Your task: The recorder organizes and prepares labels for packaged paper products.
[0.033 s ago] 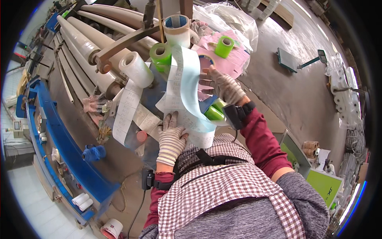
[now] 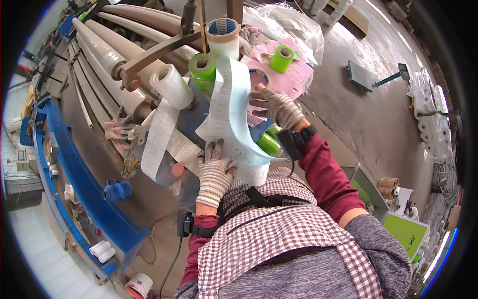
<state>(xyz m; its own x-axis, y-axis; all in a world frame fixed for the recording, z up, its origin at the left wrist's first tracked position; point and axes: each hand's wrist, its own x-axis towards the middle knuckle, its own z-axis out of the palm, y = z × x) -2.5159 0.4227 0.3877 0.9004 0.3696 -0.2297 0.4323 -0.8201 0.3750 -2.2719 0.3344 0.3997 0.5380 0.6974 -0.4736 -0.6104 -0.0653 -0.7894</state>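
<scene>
My left fingers (image 2: 214, 151) lie outstretched on the white printed strip (image 2: 220, 115) — my right fingers (image 2: 263, 104) hang loosely open just beside it

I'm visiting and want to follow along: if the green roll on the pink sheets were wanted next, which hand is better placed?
Probably the right hand: it is nearer the green roll and shows nothing in its grip, while the left hand lies farther off, on the paper strip.
</scene>
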